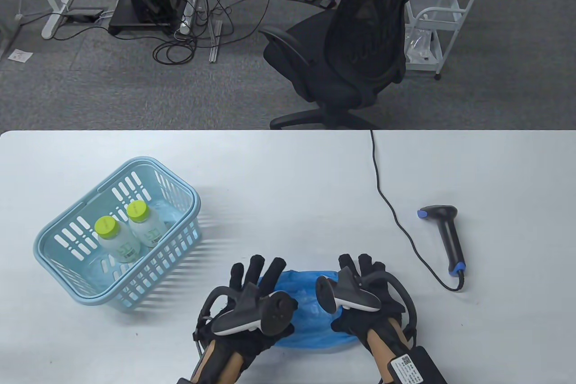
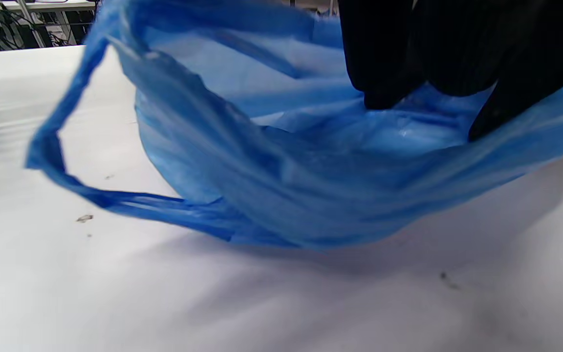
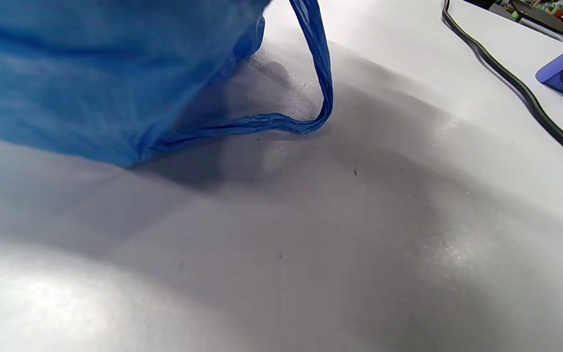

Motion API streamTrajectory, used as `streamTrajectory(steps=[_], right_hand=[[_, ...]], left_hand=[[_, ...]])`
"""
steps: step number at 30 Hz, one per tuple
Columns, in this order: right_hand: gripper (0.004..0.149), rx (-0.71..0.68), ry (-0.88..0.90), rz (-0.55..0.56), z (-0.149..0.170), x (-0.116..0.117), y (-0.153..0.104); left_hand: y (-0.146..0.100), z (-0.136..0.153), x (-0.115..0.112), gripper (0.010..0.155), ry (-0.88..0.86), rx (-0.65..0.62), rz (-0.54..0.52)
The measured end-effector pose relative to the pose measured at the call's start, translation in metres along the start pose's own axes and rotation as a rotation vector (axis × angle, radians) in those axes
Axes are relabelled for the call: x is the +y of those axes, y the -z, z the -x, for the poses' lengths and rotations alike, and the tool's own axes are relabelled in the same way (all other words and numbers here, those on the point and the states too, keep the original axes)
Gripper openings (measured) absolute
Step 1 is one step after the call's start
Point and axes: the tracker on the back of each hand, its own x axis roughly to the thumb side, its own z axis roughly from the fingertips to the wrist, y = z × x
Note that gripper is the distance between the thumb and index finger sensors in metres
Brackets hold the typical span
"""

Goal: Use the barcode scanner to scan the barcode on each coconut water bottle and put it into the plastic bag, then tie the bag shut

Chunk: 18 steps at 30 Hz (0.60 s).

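A crumpled blue plastic bag [image 1: 310,307] lies near the table's front edge between both gloved hands. My left hand [image 1: 252,280] is at its left side; in the left wrist view the fingers [image 2: 394,58] reach into the bag [image 2: 286,186] and pinch its rim, while one handle loop hangs free. My right hand [image 1: 366,271] holds the right side, which the right wrist view shows raised off the table [image 3: 91,73]. Two white coconut water bottles with lime caps [image 1: 114,240] [image 1: 146,224] lie in a light blue basket [image 1: 54,231]. The black barcode scanner [image 1: 447,235] lies to the right.
The scanner's cable [image 1: 387,195] runs from its handle across the table to the far edge. Beyond the table stand a black office chair [image 1: 346,55] and a white cart [image 1: 432,19]. Bare white tabletop [image 1: 292,186] lies between basket and scanner.
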Motion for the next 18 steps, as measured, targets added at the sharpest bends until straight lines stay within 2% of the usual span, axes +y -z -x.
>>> streamTrajectory(steps=[2,4,6,9,10,13,15,18], right_hand=[[0.087,-0.008,0.007,-0.018,0.000,-0.001,-0.001],[0.089,-0.014,0.010,-0.027,0.000,-0.001,-0.002],[0.092,-0.021,0.010,-0.045,0.000,-0.001,-0.002],[0.104,-0.007,-0.008,-0.086,-0.001,-0.001,-0.001],[0.107,0.004,-0.009,-0.093,0.000,-0.001,-0.001],[0.108,0.029,0.010,-0.114,0.003,0.000,0.000],[0.107,0.035,-0.029,-0.102,-0.001,-0.003,-0.002],[0.094,0.057,-0.071,-0.003,0.001,-0.009,-0.008]], left_hand=[[0.015,-0.001,-0.009,0.056,0.046,0.055,0.030],[0.028,0.007,-0.021,0.061,0.100,0.131,0.104],[0.032,0.018,-0.027,0.063,0.138,0.186,0.113],[0.034,0.042,-0.037,0.078,0.112,0.279,0.143],[0.032,0.052,-0.039,0.080,0.094,0.263,0.190],[0.026,0.068,-0.044,0.089,-0.079,0.259,0.202],[0.026,0.070,-0.046,0.093,-0.073,0.249,0.284],[0.024,0.063,-0.043,0.095,-0.015,0.222,0.258]])
